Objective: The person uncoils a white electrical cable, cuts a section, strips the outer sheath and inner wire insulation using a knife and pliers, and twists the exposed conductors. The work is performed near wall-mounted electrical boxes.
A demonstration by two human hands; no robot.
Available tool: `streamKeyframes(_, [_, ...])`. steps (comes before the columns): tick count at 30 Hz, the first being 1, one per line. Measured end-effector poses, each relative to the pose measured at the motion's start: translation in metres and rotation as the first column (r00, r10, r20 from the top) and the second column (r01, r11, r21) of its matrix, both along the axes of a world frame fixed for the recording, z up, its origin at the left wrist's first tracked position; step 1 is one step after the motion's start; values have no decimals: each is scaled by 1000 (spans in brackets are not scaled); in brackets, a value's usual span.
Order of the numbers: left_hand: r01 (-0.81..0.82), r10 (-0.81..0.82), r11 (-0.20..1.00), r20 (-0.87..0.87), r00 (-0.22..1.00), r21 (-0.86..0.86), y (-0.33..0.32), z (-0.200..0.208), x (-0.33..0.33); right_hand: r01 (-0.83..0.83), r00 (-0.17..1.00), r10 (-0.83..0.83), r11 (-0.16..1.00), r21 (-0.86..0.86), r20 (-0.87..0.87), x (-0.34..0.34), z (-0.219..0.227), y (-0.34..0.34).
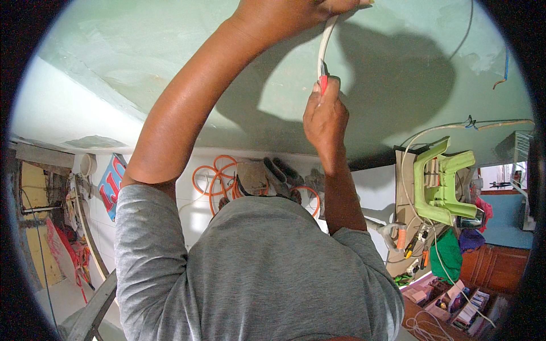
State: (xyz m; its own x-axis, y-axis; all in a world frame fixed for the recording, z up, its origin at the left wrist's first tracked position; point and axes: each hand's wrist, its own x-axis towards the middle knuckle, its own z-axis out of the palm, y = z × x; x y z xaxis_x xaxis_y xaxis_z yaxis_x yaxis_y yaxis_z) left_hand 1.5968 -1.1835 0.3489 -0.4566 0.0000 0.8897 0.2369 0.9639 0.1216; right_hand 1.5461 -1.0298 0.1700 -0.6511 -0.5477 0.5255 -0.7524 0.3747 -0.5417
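The left hand (296, 8) gripped a white cable (325, 42) against the green ceiling (398, 68); just below, the right hand (325, 116) clamped a red-handled tool (323, 79) on it. A blue-and-red sign (111, 184) lay far below-left.

Smooth white plastic cable (325, 42), red-handled tool (323, 84)

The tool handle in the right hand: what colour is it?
Red. The tool handle shows in the head view, gripped by the right hand.
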Motion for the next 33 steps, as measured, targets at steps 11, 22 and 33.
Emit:
streamKeyframes(11, [36,-46,998,231,972,50,11,-42,-3,-55,998,55,998,-18,19,-3,-4,3])
streamKeyframes(22, [124,-124,992,23,992,-9,8,-26,-14,19,999,-19,1000,5,32,-9,15,5])
streamKeyframes(33, [206,-205,978,-66,977,18,5,-31,-22,56,998,-57,997,44,37,-8,3,7])
